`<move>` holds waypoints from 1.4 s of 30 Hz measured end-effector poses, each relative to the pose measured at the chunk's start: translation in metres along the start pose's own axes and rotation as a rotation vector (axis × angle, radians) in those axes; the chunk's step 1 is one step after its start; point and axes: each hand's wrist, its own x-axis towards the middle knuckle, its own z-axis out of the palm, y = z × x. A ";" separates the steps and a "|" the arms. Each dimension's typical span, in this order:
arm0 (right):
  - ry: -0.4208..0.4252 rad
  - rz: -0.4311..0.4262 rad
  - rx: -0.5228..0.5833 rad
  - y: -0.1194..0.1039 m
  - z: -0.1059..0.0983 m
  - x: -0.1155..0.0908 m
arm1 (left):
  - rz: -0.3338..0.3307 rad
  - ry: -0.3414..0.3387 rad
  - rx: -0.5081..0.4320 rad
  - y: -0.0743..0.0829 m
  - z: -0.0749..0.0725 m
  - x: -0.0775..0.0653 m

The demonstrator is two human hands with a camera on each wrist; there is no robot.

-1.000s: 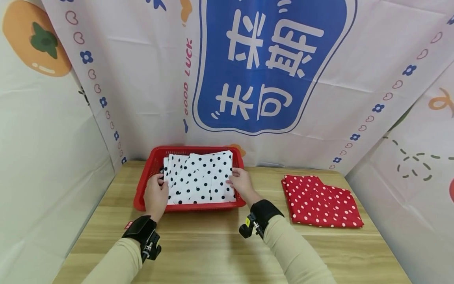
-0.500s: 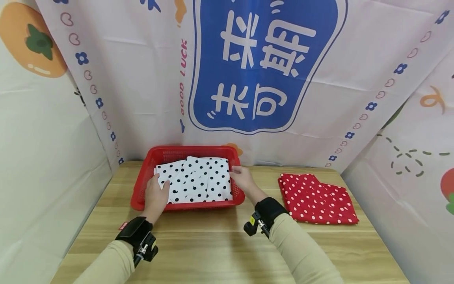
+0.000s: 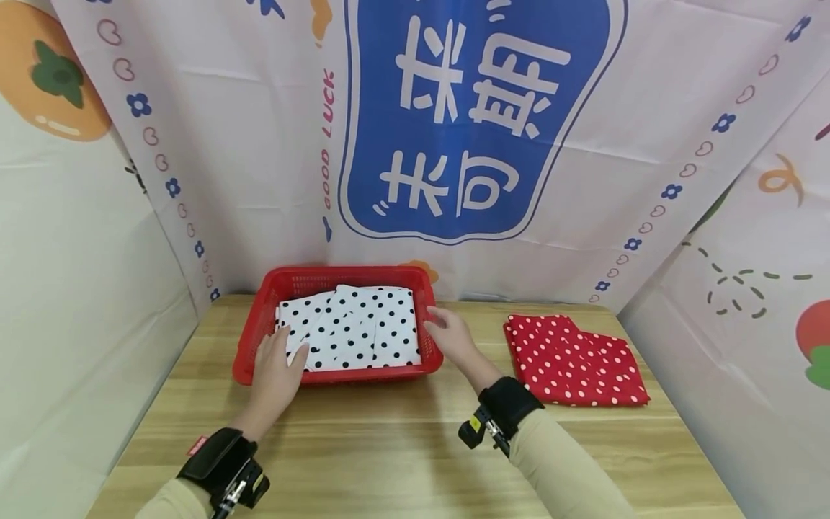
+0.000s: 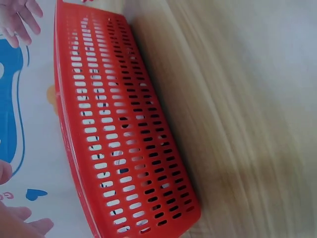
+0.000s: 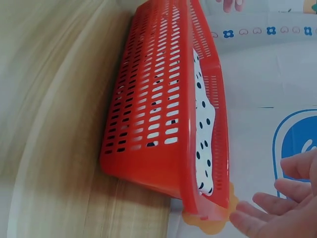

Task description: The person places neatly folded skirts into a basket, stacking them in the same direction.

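White cloth with black dots (image 3: 353, 328), folded into a flat pad, lies inside a red slotted plastic basket (image 3: 363, 376). Over the basket's front left corner is my left hand (image 3: 275, 367), fingers spread and holding nothing. My right hand (image 3: 452, 337) hovers at the basket's right rim with fingers loosely bent and nothing between them. In the right wrist view the loose fingers of that right hand (image 5: 285, 203) stand apart from the basket (image 5: 148, 99). The left wrist view shows the basket's slotted side wall (image 4: 119, 124), with white cloth behind the slots.
A folded red cloth with white dots (image 3: 577, 360) lies on the wooden table (image 3: 389, 447) to the right of the basket. Printed white sheeting (image 3: 272, 144) hangs behind the table and along both sides.
Both hands have let go of the dotted white cloth, which has settled lower in the basket. My left hand has drawn back toward me; the right has moved slightly outward.
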 end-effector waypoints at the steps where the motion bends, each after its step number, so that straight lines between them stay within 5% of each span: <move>1: 0.008 -0.006 -0.006 0.001 -0.001 -0.002 | -0.005 -0.009 0.002 0.000 -0.001 -0.003; 12: 0.026 -0.088 -0.012 0.012 -0.011 -0.025 | -0.041 -0.037 0.006 -0.001 -0.002 -0.028; 19: 0.060 -0.168 -0.065 0.026 -0.018 -0.040 | 0.023 0.026 -0.023 -0.014 0.005 -0.050; 28: 0.045 -0.190 -0.130 0.051 -0.019 -0.056 | 0.127 0.087 0.023 -0.036 0.032 -0.086; 36: 0.005 -0.143 -0.180 0.071 -0.022 -0.065 | 0.030 -0.052 0.052 -0.049 0.046 -0.093; 42: -0.027 -0.102 -0.197 0.081 -0.025 -0.071 | 0.013 -0.092 0.079 -0.052 0.050 -0.092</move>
